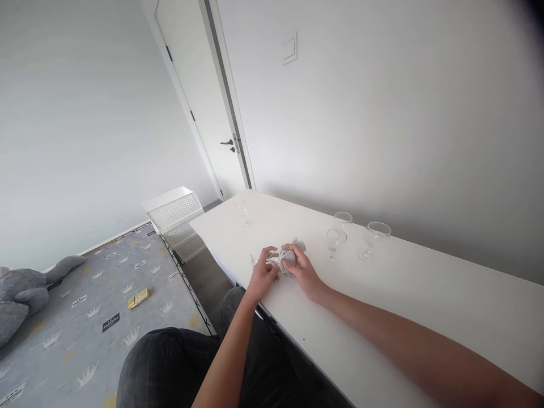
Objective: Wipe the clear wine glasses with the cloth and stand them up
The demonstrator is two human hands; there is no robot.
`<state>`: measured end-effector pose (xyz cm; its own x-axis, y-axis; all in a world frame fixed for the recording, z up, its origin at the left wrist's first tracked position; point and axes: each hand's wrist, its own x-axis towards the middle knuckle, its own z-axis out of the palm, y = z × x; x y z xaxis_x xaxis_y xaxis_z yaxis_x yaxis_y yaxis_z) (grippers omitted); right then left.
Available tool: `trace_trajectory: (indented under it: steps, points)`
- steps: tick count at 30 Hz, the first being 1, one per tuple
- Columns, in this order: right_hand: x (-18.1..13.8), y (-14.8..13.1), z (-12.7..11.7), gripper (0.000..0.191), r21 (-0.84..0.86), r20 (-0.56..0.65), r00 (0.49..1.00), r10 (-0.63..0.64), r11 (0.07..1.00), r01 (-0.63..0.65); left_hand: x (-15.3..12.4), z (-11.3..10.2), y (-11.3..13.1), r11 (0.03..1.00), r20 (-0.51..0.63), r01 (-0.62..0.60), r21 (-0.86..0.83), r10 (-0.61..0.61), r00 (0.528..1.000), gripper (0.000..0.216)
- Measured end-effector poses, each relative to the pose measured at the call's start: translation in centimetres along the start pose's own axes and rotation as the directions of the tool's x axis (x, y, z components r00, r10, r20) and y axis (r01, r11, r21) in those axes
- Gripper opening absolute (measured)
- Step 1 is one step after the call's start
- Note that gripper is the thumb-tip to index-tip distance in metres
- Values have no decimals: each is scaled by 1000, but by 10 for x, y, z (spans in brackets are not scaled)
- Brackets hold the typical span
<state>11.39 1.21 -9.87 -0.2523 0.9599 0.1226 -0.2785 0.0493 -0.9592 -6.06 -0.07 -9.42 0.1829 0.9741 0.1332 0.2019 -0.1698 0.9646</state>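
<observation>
In the middle of the frame, just above the near edge of the white surface, I hold a clear glass lying sideways. My left hand has its fingers curled around the glass, with a narrow grip. My right hand is closed over a pale grey cloth, which is pressed against the right end of this glass. Whether the bowl or the foot is under the cloth, I cannot tell.

I would judge that the work with this one glass is in its middle, because the cloth is around it now. Four other glasses stand upright on the surface: one far glass near the centre of the frame, and a group of three glasses right of centre. Which of them are finished and which are left, the view does not show.

About writing: at the lower left, the grey printed cover has crowns and small dark and white labels, whose letters are too blurred for sure reading. The yellow packet has also no readable brand. On the glasses I see no label.
</observation>
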Motion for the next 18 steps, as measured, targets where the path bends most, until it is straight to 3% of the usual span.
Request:
trace_trajectory:
  steps: [4,8,13,18]
  points:
    - [0,1,2,48,47,-48,998,-28,998,30,2,0,-1,1000,-40,10,13,-9,999,43]
    - [0,-1,1,60,147,-13,997,75,986,-73,2,-2,1,998,22,9,67,-11,1000,49]
    - [2,-8,-5,48,249,70,989,128,958,-142,0,-1,4,999,168,-47,24,42,985,51]
    - [2,-5,-3,40,128,46,994,96,987,-102,5,0,3,1000,106,13,6,-13,994,49]
